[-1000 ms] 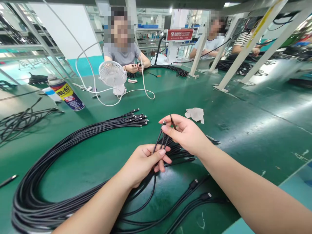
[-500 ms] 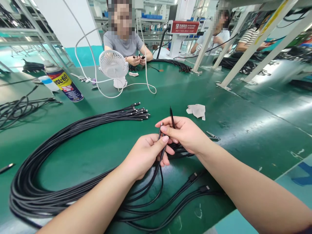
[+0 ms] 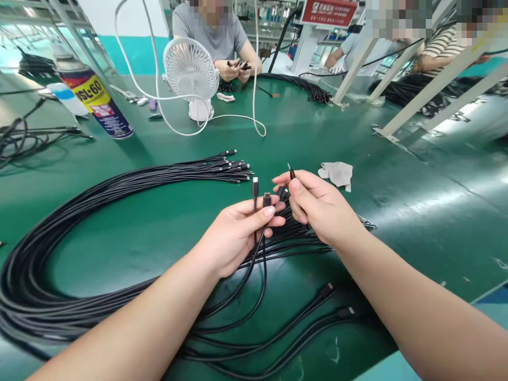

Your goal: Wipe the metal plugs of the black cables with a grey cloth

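Note:
My left hand (image 3: 242, 227) is closed on several black USB cables (image 3: 265, 264), pinched between thumb and fingers. Two of their plugs stand up from the grip, one a metal-tipped plug (image 3: 255, 185) and the other a wider plug (image 3: 267, 200); a third plug (image 3: 282, 192) leans to the right. Just right of these, my right hand (image 3: 313, 203) is closed around a slim black pointed tool (image 3: 292, 172), its tip upward. Whether it is a pen or tweezers cannot be made out. Under both hands a looped bundle of black cables (image 3: 79, 201) spreads over the green table.
A spray can (image 3: 99, 103) and a white fan (image 3: 190, 74) stand at the back left. A white cloth scrap (image 3: 337, 174) lies beyond my right hand. Metal tweezers (image 3: 367, 223) lie partly behind my right wrist. A co-worker (image 3: 214, 32) holds cables across the table; table legs (image 3: 357, 69) rise at right.
My right hand has drawn away from the cables in my left hand, its tool tip now tilted left. The plugs in my left hand now stand apart. The camera view has tipped downward.

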{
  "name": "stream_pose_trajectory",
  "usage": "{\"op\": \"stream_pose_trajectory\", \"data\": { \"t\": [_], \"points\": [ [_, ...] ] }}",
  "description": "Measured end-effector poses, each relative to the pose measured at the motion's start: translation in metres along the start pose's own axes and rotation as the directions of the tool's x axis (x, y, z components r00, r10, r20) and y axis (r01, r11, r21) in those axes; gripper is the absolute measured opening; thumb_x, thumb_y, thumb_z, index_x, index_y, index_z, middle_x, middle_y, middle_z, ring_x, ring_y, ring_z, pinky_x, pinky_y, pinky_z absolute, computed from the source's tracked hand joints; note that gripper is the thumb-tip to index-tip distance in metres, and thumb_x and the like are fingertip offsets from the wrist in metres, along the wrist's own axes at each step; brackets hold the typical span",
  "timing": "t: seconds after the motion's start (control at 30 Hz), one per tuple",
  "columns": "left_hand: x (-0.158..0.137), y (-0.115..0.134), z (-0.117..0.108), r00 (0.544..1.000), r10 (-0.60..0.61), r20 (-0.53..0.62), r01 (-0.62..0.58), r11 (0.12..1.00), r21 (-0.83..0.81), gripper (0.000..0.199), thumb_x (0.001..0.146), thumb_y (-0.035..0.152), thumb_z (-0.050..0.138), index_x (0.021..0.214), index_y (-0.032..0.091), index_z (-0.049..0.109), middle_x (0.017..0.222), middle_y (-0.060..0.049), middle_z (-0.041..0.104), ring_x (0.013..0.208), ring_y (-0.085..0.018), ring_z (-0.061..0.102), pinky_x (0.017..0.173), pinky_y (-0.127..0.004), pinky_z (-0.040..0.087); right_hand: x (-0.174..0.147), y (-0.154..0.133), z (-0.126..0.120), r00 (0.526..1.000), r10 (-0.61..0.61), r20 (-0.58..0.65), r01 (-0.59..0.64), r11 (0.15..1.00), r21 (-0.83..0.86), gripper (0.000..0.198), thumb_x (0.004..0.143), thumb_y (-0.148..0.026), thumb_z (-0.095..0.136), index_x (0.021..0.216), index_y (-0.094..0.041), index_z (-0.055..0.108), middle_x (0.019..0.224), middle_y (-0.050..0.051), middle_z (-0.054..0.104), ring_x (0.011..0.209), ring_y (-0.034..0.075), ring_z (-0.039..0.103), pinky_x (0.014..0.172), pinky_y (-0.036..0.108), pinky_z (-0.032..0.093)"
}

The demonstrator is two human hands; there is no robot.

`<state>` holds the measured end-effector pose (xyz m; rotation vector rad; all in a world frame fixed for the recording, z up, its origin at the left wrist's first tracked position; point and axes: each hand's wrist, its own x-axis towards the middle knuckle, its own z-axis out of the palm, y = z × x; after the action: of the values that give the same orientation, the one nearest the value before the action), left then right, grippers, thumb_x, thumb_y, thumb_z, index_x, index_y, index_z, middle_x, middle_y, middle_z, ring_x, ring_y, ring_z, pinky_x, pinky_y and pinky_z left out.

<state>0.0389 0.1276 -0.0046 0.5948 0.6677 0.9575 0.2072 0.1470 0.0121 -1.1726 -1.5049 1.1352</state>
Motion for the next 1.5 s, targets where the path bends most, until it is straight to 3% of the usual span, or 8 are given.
{"op": "stream_pose_trajectory", "data": {
  "t": [0.1,0.23,0.37,0.6,0.83,1.03,1.3,1.5],
  "points": [
    [0.0,0.0,-0.002,0.997,-0.021,0.071,0.02,1.0,0.012,0.016,0.077,0.022,0.08,0.093,0.018,0.078,0.095,-0.007,0.076,0.066,-0.005,0.062,0.061,-0.016,0.047,-0.002,-0.001,-0.002,0.993,-0.11,-0.039,0.1,0.975,-0.197,0.027,0.094,-0.046,0.058,0.095,-0.021,0.066,0.084,0.001,0.059,0.053,0.009,0.051,0.05,0.025,0.043],
    [-0.002,0.0,-0.001,0.998,-0.061,0.032,0.059,0.996,0.061,0.016,0.074,0.023,0.082,0.087,0.015,0.078,0.079,-0.003,0.072,0.058,-0.004,0.055,0.058,-0.018,0.045,-0.008,-0.007,-0.002,0.938,-0.333,-0.096,0.269,0.873,-0.408,0.012,0.092,-0.031,0.06,0.089,-0.021,0.066,0.091,0.004,0.061,0.084,0.017,0.06,0.076,0.031,0.05],
    [-0.003,0.001,0.004,0.996,-0.077,0.035,0.071,0.986,0.153,0.018,0.069,0.025,0.086,0.075,0.011,0.075,0.069,-0.001,0.066,0.056,-0.005,0.054,0.056,-0.019,0.045,-0.01,-0.01,0.0,0.976,-0.216,0.015,0.204,0.897,-0.393,0.014,0.089,-0.032,0.064,0.082,-0.02,0.066,0.08,0.002,0.059,0.073,0.015,0.058,0.067,0.029,0.049],
    [-0.004,0.006,0.004,0.985,-0.147,0.086,0.134,0.981,0.142,0.021,0.082,0.031,0.076,0.078,0.01,0.073,0.069,-0.004,0.068,0.057,-0.008,0.06,0.056,-0.02,0.049,-0.008,-0.013,0.003,0.995,-0.066,0.076,0.08,0.977,-0.2,0.031,0.085,-0.05,0.068,0.071,-0.022,0.064,0.069,0.0,0.055,0.054,0.012,0.053,0.05,0.029,0.044],
    [0.001,0.002,-0.003,0.972,-0.187,0.142,0.169,0.977,0.13,0.016,0.081,0.028,0.077,0.08,0.013,0.071,0.083,-0.004,0.071,0.058,-0.007,0.061,0.058,-0.021,0.051,-0.009,-0.009,-0.001,0.995,-0.032,0.095,0.044,0.991,-0.124,0.037,0.079,-0.058,0.072,0.071,-0.022,0.065,0.074,0.002,0.059,0.063,0.015,0.061,0.053,0.029,0.048],
    [0.002,-0.002,-0.008,0.982,-0.15,0.114,0.128,0.975,0.184,0.022,0.084,0.034,0.074,0.09,0.013,0.073,0.086,-0.007,0.071,0.064,-0.01,0.062,0.058,-0.02,0.051,-0.011,-0.008,-0.001,0.987,0.053,0.154,-0.042,0.997,-0.07,0.029,0.087,-0.054,0.065,0.087,-0.024,0.063,0.07,-0.002,0.058,0.061,0.013,0.061,0.056,0.028,0.051],
    [-0.001,0.013,0.004,0.988,-0.155,-0.01,0.155,0.988,0.005,0.009,0.085,0.016,0.071,0.077,0.013,0.073,0.072,-0.003,0.068,0.056,-0.006,0.058,0.054,-0.017,0.049,-0.008,-0.015,0.005,0.984,-0.166,-0.057,0.145,0.951,-0.272,0.025,0.103,-0.038,0.04,0.11,-0.025,0.06,0.082,0.0,0.06,0.052,0.008,0.052,0.049,0.024,0.044],
    [0.002,0.006,-0.003,0.99,-0.135,0.025,0.136,0.99,-0.023,0.008,0.085,0.021,0.072,0.085,0.013,0.074,0.082,-0.004,0.071,0.063,-0.007,0.062,0.058,-0.017,0.051,-0.015,-0.011,-0.001,0.897,-0.439,0.056,0.367,0.669,-0.646,0.019,0.099,-0.02,0.046,0.095,-0.023,0.064,0.093,0.004,0.07,0.086,0.019,0.067,0.077,0.033,0.053]
  ]
}}
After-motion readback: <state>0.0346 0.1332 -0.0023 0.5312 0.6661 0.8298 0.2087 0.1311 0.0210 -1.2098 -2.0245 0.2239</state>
